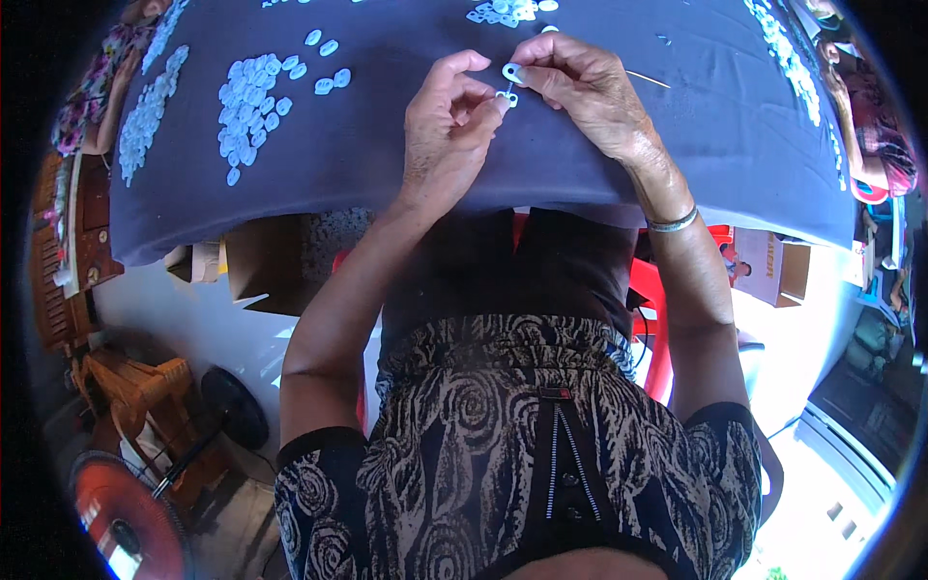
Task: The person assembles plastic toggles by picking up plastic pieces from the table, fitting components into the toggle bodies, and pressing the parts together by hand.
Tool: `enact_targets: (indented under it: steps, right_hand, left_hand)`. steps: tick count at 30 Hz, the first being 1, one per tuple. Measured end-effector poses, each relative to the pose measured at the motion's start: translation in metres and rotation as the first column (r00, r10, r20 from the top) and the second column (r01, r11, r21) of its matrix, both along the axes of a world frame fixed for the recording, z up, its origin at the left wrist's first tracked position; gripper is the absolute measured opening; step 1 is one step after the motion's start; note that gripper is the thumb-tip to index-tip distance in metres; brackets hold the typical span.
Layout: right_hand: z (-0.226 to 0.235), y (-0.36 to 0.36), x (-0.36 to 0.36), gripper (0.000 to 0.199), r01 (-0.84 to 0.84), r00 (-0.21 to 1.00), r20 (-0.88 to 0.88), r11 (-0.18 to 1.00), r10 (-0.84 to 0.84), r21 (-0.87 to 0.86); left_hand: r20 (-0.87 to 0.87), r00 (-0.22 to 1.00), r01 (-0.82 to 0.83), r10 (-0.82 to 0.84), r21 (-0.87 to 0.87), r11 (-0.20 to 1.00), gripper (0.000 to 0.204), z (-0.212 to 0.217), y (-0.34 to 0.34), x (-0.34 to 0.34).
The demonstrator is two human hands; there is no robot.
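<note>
Over the dark cloth of the table, my left hand (pixel 449 130) pinches a small white plastic piece (pixel 507 99) between thumb and finger, its other fingers curled loosely. My right hand (pixel 590 97), a bangle on its wrist, grips a small white oval piece with a hole (pixel 512 72) just above the first. Something thin seems to run between the two pieces, too small to make out. Beside the right hand, a thin tan stick (pixel 648 79) pokes out over the cloth. A heap of white oval pieces (pixel 249 106) lies to the left of my hands.
More white pieces lie at the far edge (pixel 503 10), the left side (pixel 150 111) and the right side (pixel 788 58) of the table (pixel 358 155). Other people's arms rest at both sides. Under the table stands a cardboard box (pixel 266 261); a red fan (pixel 130 522) is at lower left.
</note>
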State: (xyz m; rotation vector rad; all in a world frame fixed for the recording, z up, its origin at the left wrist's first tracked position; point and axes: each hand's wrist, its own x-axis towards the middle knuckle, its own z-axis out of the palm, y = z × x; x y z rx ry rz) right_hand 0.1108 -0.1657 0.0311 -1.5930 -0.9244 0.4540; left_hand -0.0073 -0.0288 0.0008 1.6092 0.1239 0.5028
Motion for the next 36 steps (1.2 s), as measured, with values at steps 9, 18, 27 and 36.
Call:
enact_targets:
  steps: [9,18,27,36]
  right_hand:
    - [-0.009,0.001,0.003,0.014,-0.038,0.996,0.084,0.999,0.036,0.023]
    - [-0.004,-0.001,0.000,0.013,-0.045,0.996,0.079,0.999,0.046,-0.013]
    - [-0.010,0.001,-0.001,0.010,-0.098,0.992,0.072,0.995,0.100,-0.027]
    - [-0.009,0.002,-0.006,0.017,-0.146,0.989,-0.008,0.986,0.146,0.075]
  left_hand:
    - [-0.015,1.000,-0.011,0.012,0.051,0.999,0.040,0.000,0.000,0.000]
    - [0.006,1.000,-0.007,0.006,0.097,0.995,0.039,-0.004,0.001,0.001]
    - [-0.006,1.000,-0.001,0.002,0.056,0.998,0.040,-0.002,0.001,0.000]
    - [0.026,0.999,0.040,-0.037,-0.118,0.992,0.038,0.005,0.002,-0.002]
